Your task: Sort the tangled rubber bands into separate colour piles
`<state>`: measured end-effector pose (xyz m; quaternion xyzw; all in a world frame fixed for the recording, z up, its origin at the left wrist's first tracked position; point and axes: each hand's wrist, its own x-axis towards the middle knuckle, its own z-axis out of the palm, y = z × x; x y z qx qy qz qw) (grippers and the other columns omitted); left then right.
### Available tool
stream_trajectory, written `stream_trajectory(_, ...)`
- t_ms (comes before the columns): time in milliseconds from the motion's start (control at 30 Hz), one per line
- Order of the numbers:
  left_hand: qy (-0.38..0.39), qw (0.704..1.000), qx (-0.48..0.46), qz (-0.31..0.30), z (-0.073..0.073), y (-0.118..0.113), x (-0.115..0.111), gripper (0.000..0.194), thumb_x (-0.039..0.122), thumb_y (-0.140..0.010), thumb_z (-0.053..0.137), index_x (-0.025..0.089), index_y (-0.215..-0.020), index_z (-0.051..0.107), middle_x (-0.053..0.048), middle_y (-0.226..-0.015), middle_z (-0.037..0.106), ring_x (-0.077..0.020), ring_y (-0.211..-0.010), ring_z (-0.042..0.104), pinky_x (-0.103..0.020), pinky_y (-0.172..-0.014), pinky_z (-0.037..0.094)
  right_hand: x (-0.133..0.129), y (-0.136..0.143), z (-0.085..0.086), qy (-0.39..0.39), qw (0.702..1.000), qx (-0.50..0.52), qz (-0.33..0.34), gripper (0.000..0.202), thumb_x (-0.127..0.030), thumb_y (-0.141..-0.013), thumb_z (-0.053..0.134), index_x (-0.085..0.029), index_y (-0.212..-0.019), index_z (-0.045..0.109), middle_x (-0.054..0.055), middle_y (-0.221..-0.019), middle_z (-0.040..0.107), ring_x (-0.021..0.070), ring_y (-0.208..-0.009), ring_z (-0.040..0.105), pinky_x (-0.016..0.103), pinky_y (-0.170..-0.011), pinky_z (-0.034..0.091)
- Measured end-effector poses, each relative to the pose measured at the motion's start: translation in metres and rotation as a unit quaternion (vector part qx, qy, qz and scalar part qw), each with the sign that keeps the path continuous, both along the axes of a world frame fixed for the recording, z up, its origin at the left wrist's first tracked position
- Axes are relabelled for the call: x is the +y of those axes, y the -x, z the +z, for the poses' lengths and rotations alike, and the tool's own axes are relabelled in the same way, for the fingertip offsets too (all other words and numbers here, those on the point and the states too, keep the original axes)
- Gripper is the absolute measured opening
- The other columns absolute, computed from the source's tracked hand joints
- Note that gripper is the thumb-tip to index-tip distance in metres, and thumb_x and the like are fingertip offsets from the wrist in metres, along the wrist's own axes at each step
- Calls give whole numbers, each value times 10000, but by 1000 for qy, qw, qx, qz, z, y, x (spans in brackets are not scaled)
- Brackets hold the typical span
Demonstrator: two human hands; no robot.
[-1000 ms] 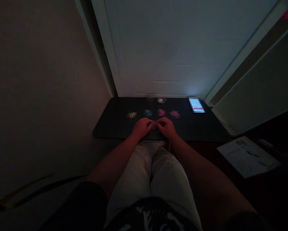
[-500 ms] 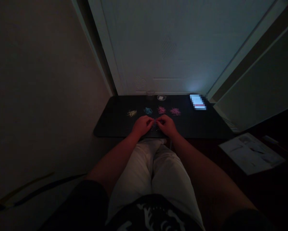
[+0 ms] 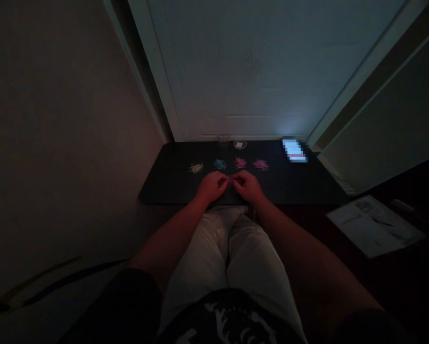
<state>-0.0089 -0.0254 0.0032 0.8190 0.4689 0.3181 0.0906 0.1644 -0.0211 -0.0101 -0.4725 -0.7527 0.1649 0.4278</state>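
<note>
My left hand and my right hand meet near the front edge of a black table, thumbs and fingers pinched. A tiny purplish piece shows between the fingertips; its exact kind is too small and dark to make out. Just beyond the hands, small heaps of thin stick-like pieces lie in a row: a pale yellow heap, a blue heap, a pinkish-red heap and a pink heap. More small bits seem to lie under the fingers, mostly hidden.
Along the back edge stand a clear round container and a round clear lid with a white label. A lit phone rests at the back right. Behind rises a white door. Printed sheet lies lower right, beyond the table.
Both hands stay pinched together in nearly the same spot, with only slight finger movement. The view has shifted a little; the heaps look unchanged.
</note>
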Motion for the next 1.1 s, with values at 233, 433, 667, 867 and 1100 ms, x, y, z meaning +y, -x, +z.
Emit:
stream_trajectory(233,0,1000,-1,-8,-1,1,1,179,292,-850,509,185,-864,652,-38,-830,637,-160,-814,568,-287,-758,446,-1,1,0,-9,1000,-15,8,96,-230,-749,579,-186,-810,639,35,-757,608,163,-702,543,291,-653,431)
stream_trajectory(433,5,1000,-3,-6,0,0,0,198,298,-858,497,187,-873,660,-43,-837,638,-161,-820,568,-291,-765,446,-3,2,2,-33,999,-40,15,122,-223,-753,586,-194,-857,641,51,-787,613,190,-761,546,324,-721,436)
stream_trajectory(667,11,1000,2,-7,1,0,0,216,328,-862,498,188,-868,661,-41,-822,634,-163,-813,569,-293,-764,448,-2,1,1,-26,999,-47,8,93,-225,-775,562,-205,-815,644,53,-778,606,200,-776,540,336,-727,429)
stream_trajectory(867,7,1000,-28,-5,2,0,-2,209,300,-821,558,180,-979,624,-38,-887,631,-149,-816,574,-276,-764,456,-2,1,1,-32,998,-48,9,88,-213,-776,557,-203,-804,640,53,-781,607,200,-779,542,331,-720,429)
stream_trajectory(1100,12,1000,-18,-3,0,-1,-1,159,292,-843,529,189,-908,630,-32,-863,630,-154,-811,573,-282,-754,457,-2,1,2,-33,998,-58,9,75,-224,-785,561,-203,-775,633,47,-766,597,191,-758,536,321,-707,427)
